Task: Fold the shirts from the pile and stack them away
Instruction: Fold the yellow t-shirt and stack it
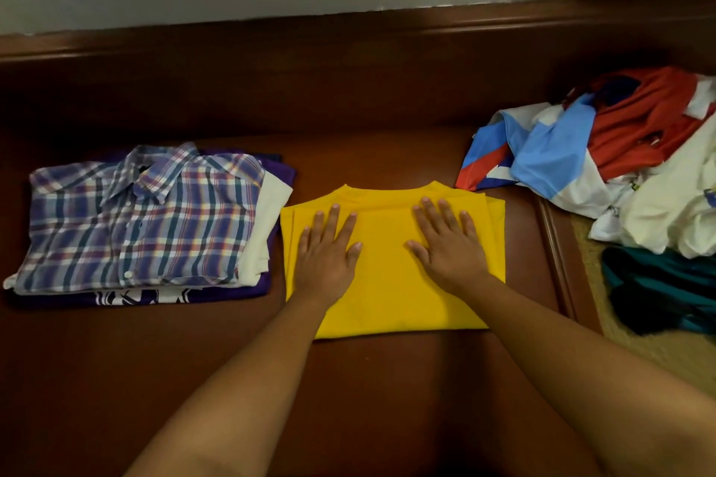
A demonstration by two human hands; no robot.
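A folded yellow shirt [391, 294] lies in the middle of the brown surface, collar away from me. My left hand [327, 252] lies flat on its left half with fingers straight. My right hand [449, 244] lies flat on its right half, fingers spread. To the left stands a stack of folded shirts [139, 225], a plaid shirt on top, a white one and a purple one under it. At the right lies the unfolded pile [627, 155] of red, blue, white and teal shirts.
The brown surface [387, 399] has a raised wooden back edge [348, 39] along the far side. A wooden rail [558, 263] separates it from a beige mat at the right, where part of the pile rests.
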